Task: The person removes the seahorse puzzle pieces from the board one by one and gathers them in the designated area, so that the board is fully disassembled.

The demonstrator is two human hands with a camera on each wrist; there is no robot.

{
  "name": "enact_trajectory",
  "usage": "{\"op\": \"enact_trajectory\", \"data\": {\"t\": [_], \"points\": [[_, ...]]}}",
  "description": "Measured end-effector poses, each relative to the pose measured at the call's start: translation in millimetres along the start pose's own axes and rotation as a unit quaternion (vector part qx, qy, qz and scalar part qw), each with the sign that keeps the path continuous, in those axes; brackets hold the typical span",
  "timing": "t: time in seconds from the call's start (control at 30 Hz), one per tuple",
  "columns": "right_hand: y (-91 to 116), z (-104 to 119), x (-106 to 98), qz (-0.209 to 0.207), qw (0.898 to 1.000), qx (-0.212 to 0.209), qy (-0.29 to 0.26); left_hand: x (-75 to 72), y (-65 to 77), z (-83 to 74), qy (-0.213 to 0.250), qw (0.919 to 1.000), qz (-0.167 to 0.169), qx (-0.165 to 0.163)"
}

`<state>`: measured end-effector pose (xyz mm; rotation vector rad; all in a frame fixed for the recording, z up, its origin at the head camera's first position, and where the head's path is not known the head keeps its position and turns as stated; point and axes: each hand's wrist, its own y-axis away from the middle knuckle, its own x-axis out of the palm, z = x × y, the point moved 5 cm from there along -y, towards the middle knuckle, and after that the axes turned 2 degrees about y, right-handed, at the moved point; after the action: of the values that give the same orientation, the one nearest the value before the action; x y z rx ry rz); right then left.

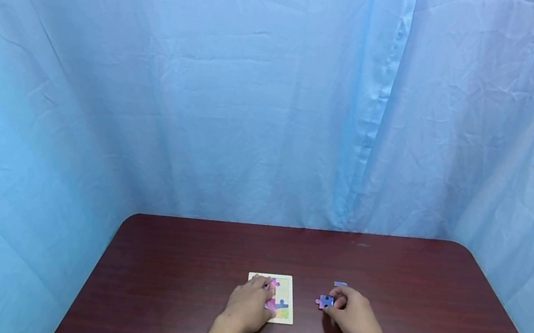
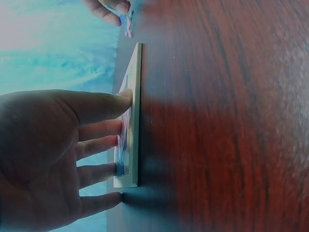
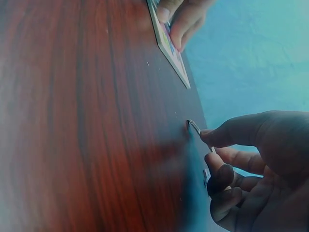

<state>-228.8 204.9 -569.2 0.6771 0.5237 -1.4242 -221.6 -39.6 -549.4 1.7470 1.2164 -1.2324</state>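
My left hand (image 1: 246, 307) rests on a cream-framed jigsaw puzzle board (image 1: 291, 312), fingers spread and nearly straight. Its thumb and fingertips touch the board in the left wrist view, and the palm hides much of the left side in the head view. Pink, blue and yellow-green pieces show in the frame, beside a pale bare area at upper right. To the right of the board, my right hand (image 1: 354, 316) pinches a blue and pink jigsaw piece (image 1: 325, 302) between thumb and fingers. Seen from the right wrist, this piece (image 3: 194, 126) is tilted, its lower end close to the tabletop.
Another blue jigsaw piece (image 1: 340, 284) lies just beyond the right hand, partly covered by its fingers. Everything sits on a dark red-brown wooden table (image 1: 184, 271) with rounded far corners. Light blue curtains (image 1: 257, 99) hang behind it and on both sides.
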Motion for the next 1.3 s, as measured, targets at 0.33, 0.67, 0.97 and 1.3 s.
{"op": "enact_trajectory", "data": {"t": [0.33, 0.67, 0.97, 1.3], "points": [[-1, -10, -18, 0.000, 0.999, 0.007, 0.036, 0.7, 1.0, 1.0, -0.003, 1.0000, -0.001, -0.001], [0, -23, -29, -0.006, 0.999, 0.012, 0.037, 4.7, -1.6, 2.4, 0.002, 1.0000, 0.004, -0.006], [-1, -27, -26, -0.003, 0.999, 0.020, 0.041, 4.0, -2.7, 0.8, 0.007, 0.9998, 0.013, -0.012], [4, -19, -25, -0.031, 0.997, 0.003, 0.077, 0.7, -0.2, 0.4, 0.014, 0.9995, 0.020, -0.019]]}}
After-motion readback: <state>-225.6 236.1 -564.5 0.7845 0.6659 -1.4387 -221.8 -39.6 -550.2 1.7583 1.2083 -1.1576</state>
